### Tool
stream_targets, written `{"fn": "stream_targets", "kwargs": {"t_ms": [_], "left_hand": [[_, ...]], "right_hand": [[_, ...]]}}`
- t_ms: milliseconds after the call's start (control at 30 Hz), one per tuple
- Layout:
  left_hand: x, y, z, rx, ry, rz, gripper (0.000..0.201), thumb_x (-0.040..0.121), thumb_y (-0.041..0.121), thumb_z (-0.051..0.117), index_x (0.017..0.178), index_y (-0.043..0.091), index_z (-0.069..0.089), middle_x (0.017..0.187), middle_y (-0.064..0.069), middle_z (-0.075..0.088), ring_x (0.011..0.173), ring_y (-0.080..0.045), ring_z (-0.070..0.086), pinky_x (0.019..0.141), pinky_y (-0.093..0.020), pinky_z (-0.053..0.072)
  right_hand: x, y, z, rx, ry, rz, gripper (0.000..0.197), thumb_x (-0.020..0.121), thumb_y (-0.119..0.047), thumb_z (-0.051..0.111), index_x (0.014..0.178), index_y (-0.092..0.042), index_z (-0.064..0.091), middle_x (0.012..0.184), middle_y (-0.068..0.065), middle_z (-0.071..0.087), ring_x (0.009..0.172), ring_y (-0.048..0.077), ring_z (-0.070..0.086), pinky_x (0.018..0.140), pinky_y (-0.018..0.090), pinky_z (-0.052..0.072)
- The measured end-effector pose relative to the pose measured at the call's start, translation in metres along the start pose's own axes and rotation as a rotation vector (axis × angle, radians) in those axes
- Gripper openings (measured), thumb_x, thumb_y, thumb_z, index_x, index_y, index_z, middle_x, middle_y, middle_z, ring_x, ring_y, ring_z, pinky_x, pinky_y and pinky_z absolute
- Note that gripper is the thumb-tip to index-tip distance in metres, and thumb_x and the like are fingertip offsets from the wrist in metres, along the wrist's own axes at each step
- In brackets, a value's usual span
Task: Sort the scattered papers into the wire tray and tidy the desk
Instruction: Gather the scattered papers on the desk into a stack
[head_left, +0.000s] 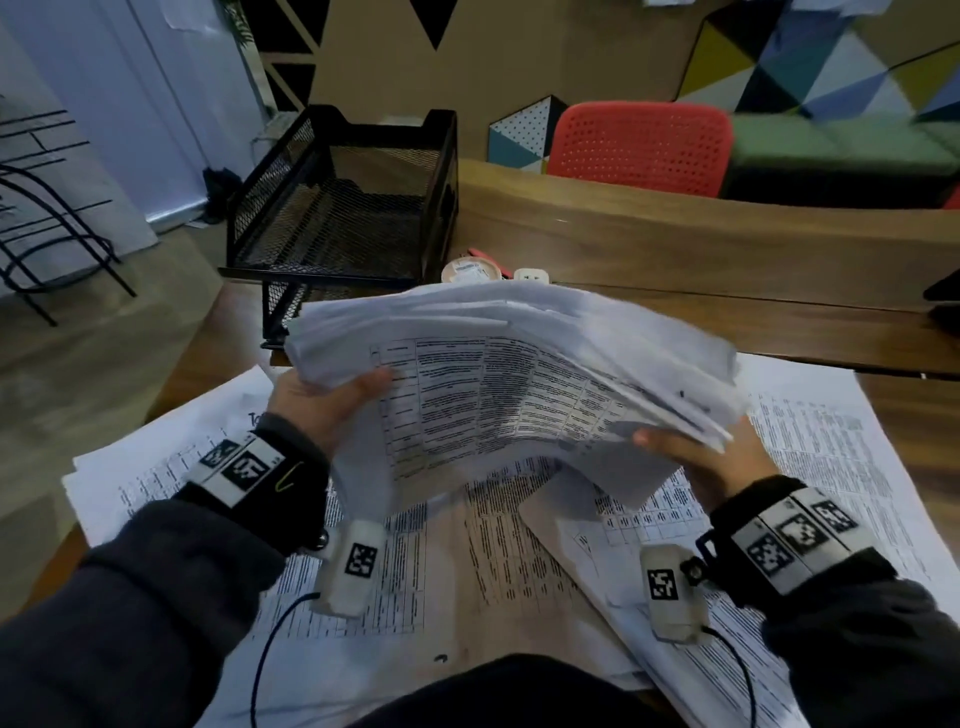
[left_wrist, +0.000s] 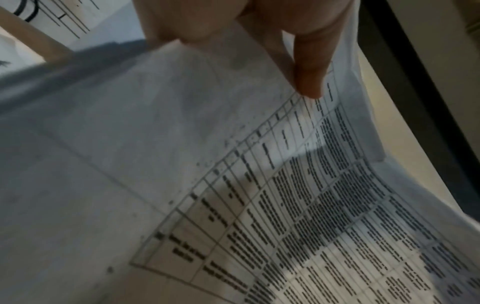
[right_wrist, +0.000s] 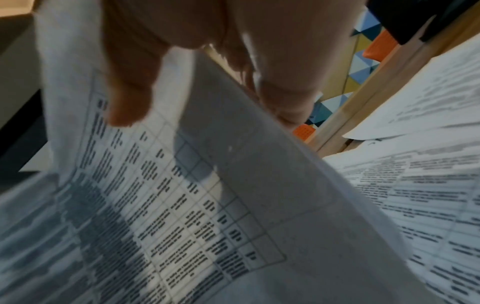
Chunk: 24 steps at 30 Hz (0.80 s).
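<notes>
A thick, uneven stack of printed papers (head_left: 514, 374) hangs in the air above the desk, its near edge sagging. My left hand (head_left: 332, 400) grips the stack's left side, thumb (left_wrist: 309, 82) pressed on the printed table. My right hand (head_left: 685, 457) holds its right side, thumb on top (right_wrist: 130, 107) and fingers underneath. The black wire tray (head_left: 343, 208) stands beyond the stack at the desk's far left and looks empty. More printed sheets (head_left: 467, 561) lie spread over the desk below my hands.
A round tape roll (head_left: 470, 270), a red pen (head_left: 485, 254) and a white plug (head_left: 531, 275) lie just right of the tray, behind the stack. A red chair (head_left: 641, 148) stands past the desk's far edge. A dark object (head_left: 943, 296) sits at the right edge.
</notes>
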<state>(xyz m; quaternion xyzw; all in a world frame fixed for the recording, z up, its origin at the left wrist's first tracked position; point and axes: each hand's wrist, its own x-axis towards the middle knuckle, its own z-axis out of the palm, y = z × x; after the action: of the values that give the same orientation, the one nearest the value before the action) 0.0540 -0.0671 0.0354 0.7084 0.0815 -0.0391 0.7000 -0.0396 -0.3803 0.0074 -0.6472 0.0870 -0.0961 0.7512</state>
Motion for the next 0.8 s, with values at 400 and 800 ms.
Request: {"fn": "stream_targets", "kwargs": {"t_ms": [400,800], "left_hand": [[-0.008,-0.019,-0.017,0.208,-0.018,0.19,0.039,0.05,0.023,0.089,0.082,0.021,0.068,0.074,0.015,0.072,0.065,0.005,0.063,0.055,-0.013,0.05],[-0.004,-0.023,-0.008,0.523,0.051,0.12,0.051,0.062,0.029,0.081,0.106,0.018,0.057,0.103,0.0,0.06,0.104,-0.022,0.057,0.08,-0.028,0.049]], "right_hand": [[-0.011,0.004,0.007,-0.004,0.108,-0.069,0.077,0.025,-0.035,0.094,0.096,-0.018,0.068,0.09,-0.006,0.074,0.088,0.014,0.069,0.077,0.027,0.057],[-0.008,-0.003,0.016,-0.226,0.306,-0.004,0.026,0.065,-0.014,0.08,0.09,-0.011,0.071,0.054,-0.025,0.065,0.053,-0.012,0.06,0.059,0.015,0.052]]}}
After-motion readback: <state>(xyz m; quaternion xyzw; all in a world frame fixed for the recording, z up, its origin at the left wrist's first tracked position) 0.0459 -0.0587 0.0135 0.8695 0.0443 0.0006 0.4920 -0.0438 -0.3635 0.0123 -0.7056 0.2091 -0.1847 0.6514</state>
